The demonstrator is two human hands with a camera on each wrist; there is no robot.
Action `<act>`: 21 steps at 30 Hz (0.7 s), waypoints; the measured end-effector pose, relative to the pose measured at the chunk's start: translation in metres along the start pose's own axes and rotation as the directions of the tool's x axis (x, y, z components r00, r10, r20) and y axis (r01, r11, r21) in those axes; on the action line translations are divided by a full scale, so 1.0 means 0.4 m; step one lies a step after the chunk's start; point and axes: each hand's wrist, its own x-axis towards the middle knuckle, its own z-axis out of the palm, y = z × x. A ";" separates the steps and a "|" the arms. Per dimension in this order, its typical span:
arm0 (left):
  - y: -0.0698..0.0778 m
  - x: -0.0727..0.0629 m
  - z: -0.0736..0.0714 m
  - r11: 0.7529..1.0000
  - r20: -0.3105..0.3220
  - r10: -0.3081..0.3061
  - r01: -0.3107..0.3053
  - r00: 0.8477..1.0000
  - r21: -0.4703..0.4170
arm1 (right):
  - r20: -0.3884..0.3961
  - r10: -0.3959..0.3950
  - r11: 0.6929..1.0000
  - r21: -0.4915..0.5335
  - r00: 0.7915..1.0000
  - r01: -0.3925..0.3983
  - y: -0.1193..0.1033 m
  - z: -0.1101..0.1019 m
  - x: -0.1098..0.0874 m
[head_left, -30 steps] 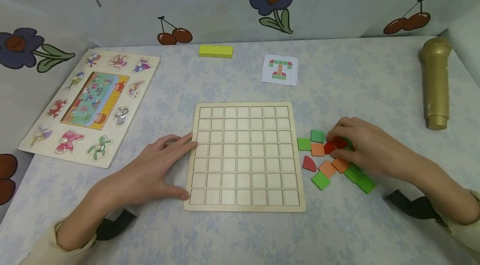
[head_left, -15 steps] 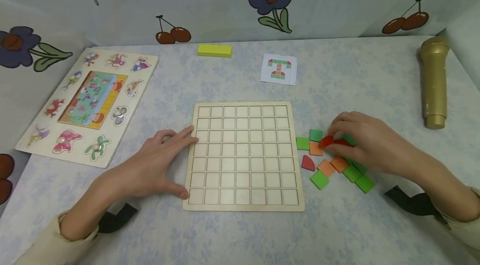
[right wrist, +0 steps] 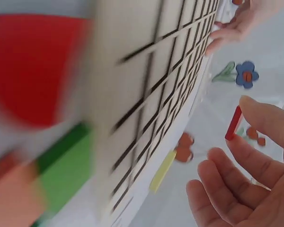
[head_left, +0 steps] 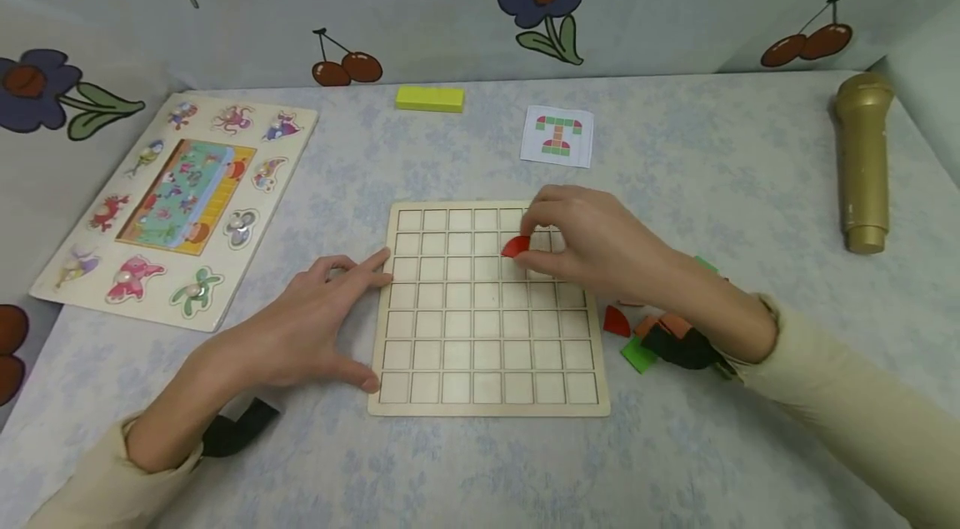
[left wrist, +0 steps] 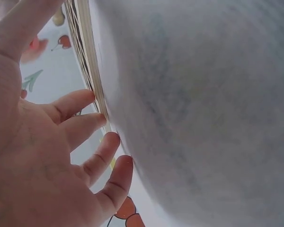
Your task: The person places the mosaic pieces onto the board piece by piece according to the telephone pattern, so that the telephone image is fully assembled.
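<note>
A pale wooden grid board (head_left: 487, 354) lies flat in the middle of the table. Over its upper right part, my right hand (head_left: 592, 242) pinches a red quarter-round tile (head_left: 516, 247) between thumb and index finger; the right wrist view shows that tile (right wrist: 234, 123) edge-on, apart from the board. My left hand (head_left: 300, 337) touches the board's left edge with thumb and fingertips, the fingers spread. In the left wrist view the fingers (left wrist: 109, 151) lie along the board's side. Another red quarter-round tile (head_left: 617, 321) rests right of the board.
Green tiles (head_left: 638, 355) and orange tiles lie by the board's right edge, partly hidden under my right forearm. A pattern card (head_left: 557, 136) and a yellow block (head_left: 430, 99) lie at the back. An animal knob puzzle (head_left: 247, 125) is at left, a gold microphone-shaped object (head_left: 864, 162) at right.
My right hand has picked a red quarter-round tile from the loose pile and carried it left, over the board's upper right. My left hand has stayed at the board's left edge.
</note>
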 end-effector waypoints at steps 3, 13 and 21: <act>0.000 0.003 -0.001 1.000 0.000 0.008 -0.008 1.000 -0.004 | 0.023 -0.010 1.000 0.005 1.000 0.010 -0.026 0.017 0.059; 0.000 0.002 -0.004 1.000 0.006 0.005 -0.004 1.000 -0.029 | 0.163 0.017 0.999 -0.030 0.986 -0.012 -0.072 0.073 0.204; 0.001 0.002 -0.003 1.000 0.004 -0.002 0.002 1.000 -0.031 | 0.239 0.039 0.999 -0.031 0.970 -0.032 -0.073 0.094 0.232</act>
